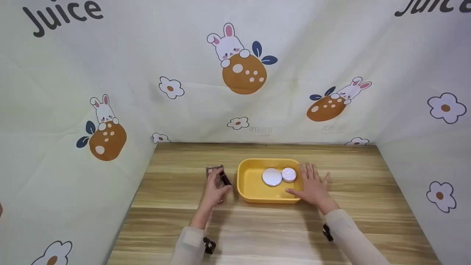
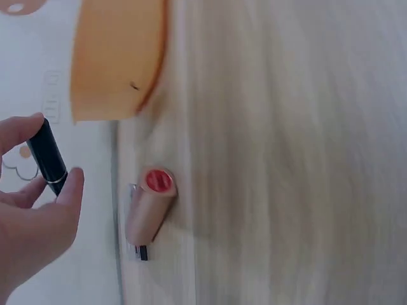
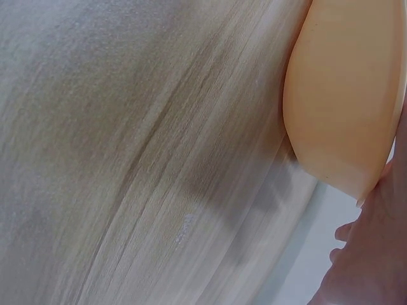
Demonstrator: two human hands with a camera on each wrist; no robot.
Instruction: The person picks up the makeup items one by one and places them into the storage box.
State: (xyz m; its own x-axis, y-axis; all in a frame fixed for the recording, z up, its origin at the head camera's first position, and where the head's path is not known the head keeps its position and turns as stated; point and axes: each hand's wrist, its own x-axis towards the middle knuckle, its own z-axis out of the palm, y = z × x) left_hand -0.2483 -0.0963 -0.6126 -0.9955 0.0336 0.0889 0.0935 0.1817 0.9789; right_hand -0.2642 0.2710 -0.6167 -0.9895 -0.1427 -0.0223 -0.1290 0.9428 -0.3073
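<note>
My left hand (image 1: 213, 192) pinches a small black tube (image 2: 48, 152), perhaps a lipstick, between thumb and fingers above the table. Below it lies a pinkish tube (image 2: 151, 206) with a red end, beside a flat clear-edged case, apparently a makeup palette (image 1: 214, 169). The yellow bin (image 1: 254, 200) stands to the right of this hand. Inside are a larger white round case (image 1: 272, 177) and a smaller white round one (image 1: 289, 175), side by side. My right hand (image 1: 313, 188) rests on the bin's right end, fingers spread and fairly straight, thumb reaching over the rim.
The wood-grain table (image 1: 257, 228) spreads in front of and around the bin. A printed cloth (image 1: 191, 114) with rabbits, oranges and flowers rises at the back and both sides. Both wrists carry small black devices.
</note>
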